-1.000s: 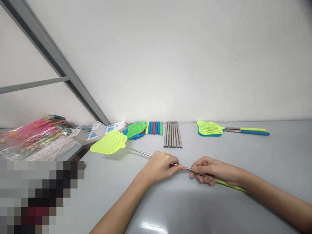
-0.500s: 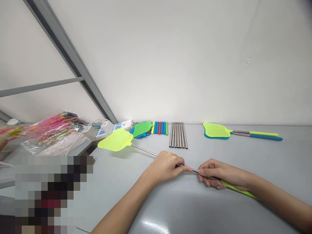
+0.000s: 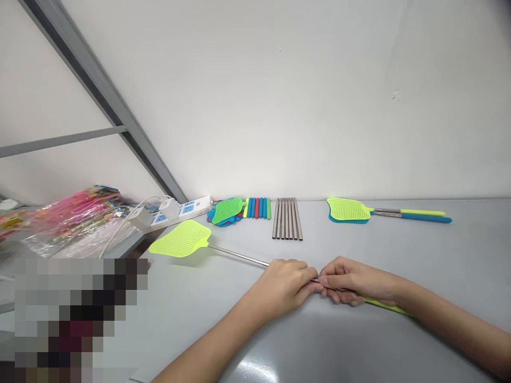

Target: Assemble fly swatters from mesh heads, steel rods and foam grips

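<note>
Yellow swatter point(image 3: 181, 239) slanted in front of the steel tubes point(image 3: 287, 221); left hand point(image 3: 284, 285) and right hand point(image 3: 348, 282), close together, held its metal shaft point(image 3: 237, 255) in curled fingers.

Bright, diffuse light leaves white glare point(image 3: 255, 371) (low, near centre) on the tabletop point(image 3: 359, 346); coarse pixels point(image 3: 72, 319) mask the lower left.

It's vivid yellow-green on the held swatter head point(image 3: 179, 239), a fine grid of holes across it, then silver rod point(image 3: 237, 256), then yellow-green handle point(image 3: 387, 306)! Behind, the handle row point(image 3: 256, 208) flashes yellow, blue, red and green against the grey tabletop point(image 3: 319, 346).
</note>
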